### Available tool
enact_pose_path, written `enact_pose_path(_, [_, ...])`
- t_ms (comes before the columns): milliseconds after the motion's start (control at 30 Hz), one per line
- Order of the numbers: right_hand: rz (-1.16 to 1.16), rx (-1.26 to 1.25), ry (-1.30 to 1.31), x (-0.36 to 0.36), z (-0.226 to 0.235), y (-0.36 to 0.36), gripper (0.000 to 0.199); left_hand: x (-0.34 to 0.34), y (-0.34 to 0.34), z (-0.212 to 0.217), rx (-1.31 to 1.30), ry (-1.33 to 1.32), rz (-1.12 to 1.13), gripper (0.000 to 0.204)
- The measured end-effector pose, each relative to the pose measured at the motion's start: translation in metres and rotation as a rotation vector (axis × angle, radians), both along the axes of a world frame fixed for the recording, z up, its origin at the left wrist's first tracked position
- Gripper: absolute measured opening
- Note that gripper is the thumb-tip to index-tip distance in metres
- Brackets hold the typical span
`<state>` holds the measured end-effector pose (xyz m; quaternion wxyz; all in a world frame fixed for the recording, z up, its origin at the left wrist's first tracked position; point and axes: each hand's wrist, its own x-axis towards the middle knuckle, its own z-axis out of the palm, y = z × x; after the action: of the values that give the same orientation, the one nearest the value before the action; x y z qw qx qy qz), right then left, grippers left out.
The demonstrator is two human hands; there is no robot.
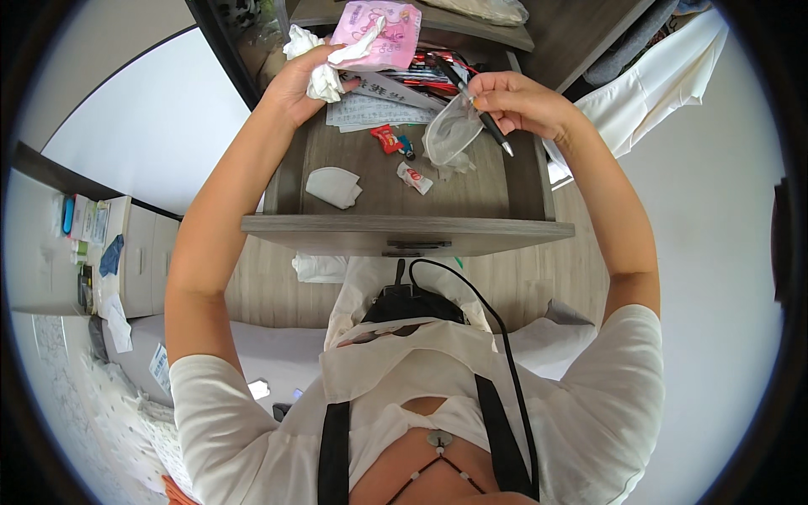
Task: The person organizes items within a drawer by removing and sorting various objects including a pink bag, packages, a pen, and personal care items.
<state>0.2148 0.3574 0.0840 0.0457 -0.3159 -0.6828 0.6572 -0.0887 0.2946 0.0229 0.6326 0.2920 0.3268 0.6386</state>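
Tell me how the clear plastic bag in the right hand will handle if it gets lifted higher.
The clear plastic bag probably stays floppy: it sags in folds below the right hand. It looks thin and see-through, so likely very light. Pinched alongside a pen, it might slip from the fingers, since the film looks smooth.

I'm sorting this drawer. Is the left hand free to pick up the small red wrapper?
Probably not as is: the left hand is already clutching crumpled white tissue. The red wrapper itself lies uncovered nearby in the drawer.
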Motion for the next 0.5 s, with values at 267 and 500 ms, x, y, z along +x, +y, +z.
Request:
enact_pose_path(267, [-0.071,-0.059,-0.021,0.007,0.001,-0.002,0.03,0.003,-0.001,0.002,-0.008,0.013,-0.013,0.032])
enact_pose_path(500, [-0.051,0.017,0.078,0.015,0.002,-0.033,0.083,0.004,-0.005,0.003,-0.002,0.021,-0.015,0.031])
